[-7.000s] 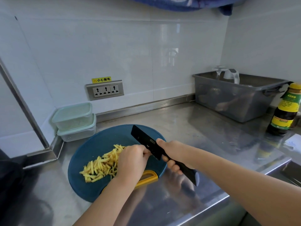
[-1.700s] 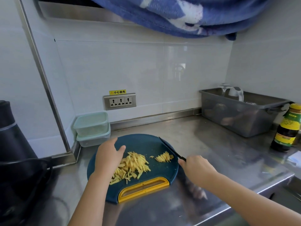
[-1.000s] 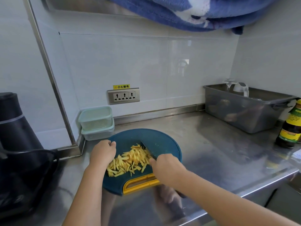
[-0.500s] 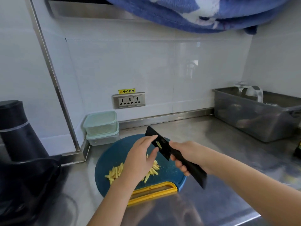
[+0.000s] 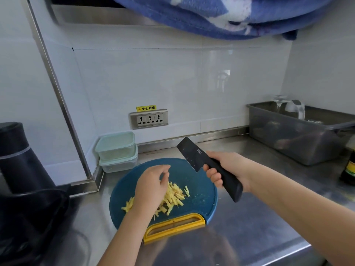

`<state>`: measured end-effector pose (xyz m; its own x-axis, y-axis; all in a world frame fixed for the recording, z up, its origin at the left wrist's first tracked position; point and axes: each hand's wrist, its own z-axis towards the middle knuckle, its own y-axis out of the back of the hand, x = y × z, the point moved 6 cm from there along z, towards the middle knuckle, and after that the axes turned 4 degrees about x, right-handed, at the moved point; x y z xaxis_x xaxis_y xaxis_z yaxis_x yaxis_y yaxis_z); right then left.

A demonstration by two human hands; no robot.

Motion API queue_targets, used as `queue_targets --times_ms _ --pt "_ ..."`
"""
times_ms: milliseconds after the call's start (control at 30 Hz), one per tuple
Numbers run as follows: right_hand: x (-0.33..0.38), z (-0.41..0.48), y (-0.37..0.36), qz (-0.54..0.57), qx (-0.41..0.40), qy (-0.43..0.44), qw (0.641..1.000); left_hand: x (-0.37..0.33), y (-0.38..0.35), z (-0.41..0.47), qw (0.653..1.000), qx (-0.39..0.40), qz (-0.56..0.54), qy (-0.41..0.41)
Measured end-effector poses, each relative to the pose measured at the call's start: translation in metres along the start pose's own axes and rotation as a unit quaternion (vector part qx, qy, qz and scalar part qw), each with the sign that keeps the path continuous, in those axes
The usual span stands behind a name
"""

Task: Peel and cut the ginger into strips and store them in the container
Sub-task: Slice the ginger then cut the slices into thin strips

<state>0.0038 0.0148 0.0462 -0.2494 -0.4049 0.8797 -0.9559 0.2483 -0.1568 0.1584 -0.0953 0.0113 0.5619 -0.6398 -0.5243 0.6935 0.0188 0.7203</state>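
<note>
On the cutting board (image 5: 200, 205) on the table (image 5: 269, 217), the ginger strips (image 5: 174, 196) lie piled beneath the left hand (image 5: 151, 187), its fingers relaxed, while the right hand (image 5: 228, 167) grips the black knife (image 5: 192, 156) raised above the board.

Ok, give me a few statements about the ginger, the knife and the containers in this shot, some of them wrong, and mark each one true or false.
1. The right hand grips the black knife, its blade raised off the cutting board. True.
2. The ginger strips are already in a container. False: they lie in a loose pile on the cutting board.
3. Two lidded containers are stacked against the wall. True.
4. The left hand holds the bottle. False: the left hand is over the ginger strips, and the bottle stands alone at the right edge of the counter.
</note>
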Motion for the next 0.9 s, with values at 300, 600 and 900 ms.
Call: queue_targets --times_ms 300,600,900 --pt "-0.013 0.004 0.013 -0.063 -0.008 -0.027 0.998 0.016 0.024 0.002 0.995 -0.080 -0.035 0.049" --pt "-0.016 0.011 0.060 -0.563 -0.193 0.032 0.803 0.095 0.022 -0.003 0.972 0.029 0.016 0.232" --pt "-0.038 0.022 0.121 -0.641 -0.323 0.064 0.694 0.097 0.013 -0.003 0.967 0.035 0.064 0.243"
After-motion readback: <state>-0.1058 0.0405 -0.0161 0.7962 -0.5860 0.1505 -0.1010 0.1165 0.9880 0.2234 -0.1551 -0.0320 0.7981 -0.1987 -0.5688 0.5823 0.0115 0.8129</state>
